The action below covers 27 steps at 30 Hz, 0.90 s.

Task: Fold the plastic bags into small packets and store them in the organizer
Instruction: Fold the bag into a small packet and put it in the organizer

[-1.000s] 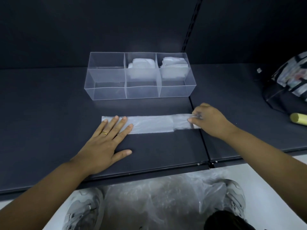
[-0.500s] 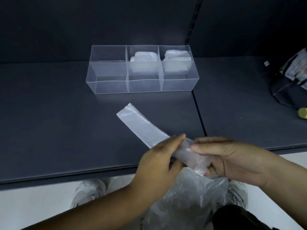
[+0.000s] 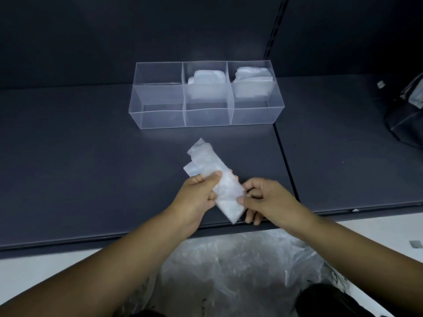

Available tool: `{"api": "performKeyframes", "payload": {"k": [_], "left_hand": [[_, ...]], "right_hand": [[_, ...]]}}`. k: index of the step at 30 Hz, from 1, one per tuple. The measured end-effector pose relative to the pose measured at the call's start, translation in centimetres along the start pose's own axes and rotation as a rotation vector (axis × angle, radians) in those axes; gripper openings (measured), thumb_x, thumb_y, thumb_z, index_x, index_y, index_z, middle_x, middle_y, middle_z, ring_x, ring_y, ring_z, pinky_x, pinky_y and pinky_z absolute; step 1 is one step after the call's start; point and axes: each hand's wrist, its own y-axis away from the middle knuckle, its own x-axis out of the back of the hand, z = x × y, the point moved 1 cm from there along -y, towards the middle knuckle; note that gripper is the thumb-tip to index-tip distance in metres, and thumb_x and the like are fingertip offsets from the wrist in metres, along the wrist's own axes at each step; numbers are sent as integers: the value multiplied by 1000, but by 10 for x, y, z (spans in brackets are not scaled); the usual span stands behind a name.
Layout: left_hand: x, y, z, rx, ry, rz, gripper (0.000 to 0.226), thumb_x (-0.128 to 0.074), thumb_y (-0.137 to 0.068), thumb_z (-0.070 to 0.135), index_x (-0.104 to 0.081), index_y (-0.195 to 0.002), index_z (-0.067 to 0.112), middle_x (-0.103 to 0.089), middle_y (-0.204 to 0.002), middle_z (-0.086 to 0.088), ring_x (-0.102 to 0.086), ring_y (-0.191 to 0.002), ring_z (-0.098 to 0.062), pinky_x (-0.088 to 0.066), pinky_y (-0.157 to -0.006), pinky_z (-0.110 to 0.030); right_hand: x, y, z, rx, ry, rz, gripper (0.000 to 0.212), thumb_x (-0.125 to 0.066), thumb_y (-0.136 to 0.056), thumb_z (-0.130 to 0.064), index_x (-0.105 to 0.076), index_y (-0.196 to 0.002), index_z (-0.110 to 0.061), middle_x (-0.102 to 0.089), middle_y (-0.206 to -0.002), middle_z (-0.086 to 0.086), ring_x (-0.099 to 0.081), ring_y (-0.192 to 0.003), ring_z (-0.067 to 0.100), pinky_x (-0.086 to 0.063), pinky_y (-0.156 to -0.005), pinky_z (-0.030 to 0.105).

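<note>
Plastic strip (image 3: 217, 177): translucent bag folded into a long narrow band; lifted off the dark shelf (image 3: 80, 161), slanting from the near edge toward the back, far end free and slightly uneven.
Left hand (image 3: 199, 195): gripping the strip near its middle, thumb on top, fingers beneath.
Right hand (image 3: 272, 199): pinching the near end between thumb and curled fingers.
Organizer (image 3: 207, 116): clear, three compartments in a row, at the back of the shelf, well apart from both hands.
Done: middle packets (image 3: 206, 81) and right packets (image 3: 251, 76) stacked in their compartments; left compartment (image 3: 160, 106) holding nothing.
Step in hand: probably folding the band end over end into a small packet.
Left to do: finishing this packet and storing it, likely in the left compartment; then the heap of loose bags (image 3: 240, 271) below the shelf edge, count impossible to tell.
</note>
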Motion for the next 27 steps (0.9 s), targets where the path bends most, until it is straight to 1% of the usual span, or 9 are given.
{"api": "performKeyframes", "payload": {"k": [6, 10, 13, 15, 16, 19, 21, 24, 27], "left_hand": [[26, -35, 21, -34, -80, 282, 21, -55, -96, 17, -67, -107, 4, -70, -101, -10, -67, -84, -16, -56, -64, -20], [41, -43, 33, -189, -192, 391, 22, -51, -97, 10, -67, -111, 4, -71, -97, -9, -67, -78, -13, -56, -65, -17], [44, -24, 28, -630, -597, 476, 23, -51, -96, 5, -66, -113, 8, -68, -107, -4, -65, -97, -13, -49, -86, -15], [36, -3, 9, -978, -994, 315, 26, -52, -94, 10, -65, -116, 8, -63, -118, -4, -56, -111, -15, -41, -99, -22], [30, 7, -5, -1034, -1139, 171, 31, -53, -92, 19, -63, -120, 8, -61, -124, -5, -52, -116, -16, -38, -102, -25], [19, 30, -44, -975, -1464, -111, 66, -60, -84, 52, -54, -132, 7, -54, -136, -6, -45, -128, -17, -35, -107, -28], [18, 32, -52, -956, -1526, -111, 72, -71, -77, 51, -57, -130, 4, -57, -133, -7, -52, -126, -20, -41, -105, -32], [16, 29, -42, -954, -1369, -20, 48, -75, -80, 29, -65, -121, 8, -67, -119, -3, -65, -107, -20, -52, -91, -30], [15, 30, -30, -847, -1210, 32, 30, -62, -87, 19, -69, -116, 20, -70, -83, 9, -63, -72, -15, -49, -62, -25]], "right_hand": [[-2, 5, 3, -14, 74, 41, 8, -62, -89, -6, -57, -95, -9, -70, -68, 4, -66, -54, 19, -50, -47, 25], [1, 9, 4, -45, 65, 22, 11, -64, -88, -7, -57, -96, -11, -71, -72, 6, -69, -59, 21, -51, -50, 25], [2, 10, 2, -53, 61, 3, 13, -65, -88, -7, -58, -96, -11, -72, -73, 7, -69, -61, 21, -52, -52, 25], [3, 10, 0, -62, 48, -7, 14, -66, -87, -7, -58, -98, -11, -72, -75, 7, -70, -62, 21, -52, -53, 24], [3, 11, -1, -66, 36, -9, 15, -67, -87, -7, -58, -98, -10, -72, -76, 8, -70, -62, 21, -53, -54, 25], [5, 14, -2, -93, 6, -44, 18, -68, -88, -10, -59, -103, -11, -73, -79, 8, -70, -67, 20, -55, -60, 26], [7, 18, -4, -142, -75, -91, 21, -67, -89, -15, -60, -108, -11, -73, -78, 6, -71, -71, 20, -55, -62, 24], [9, 26, -13, -172, -250, -146, 20, -65, -89, -17, -63, -109, -12, -73, -78, 7, -72, -71, 21, -53, -57, 22], [14, 25, -25, 5, -94, -18, 22, -67, -87, -15, -62, -108, -20, -73, -94, 0, -69, -65, 17, -52, -55, 20]]}}
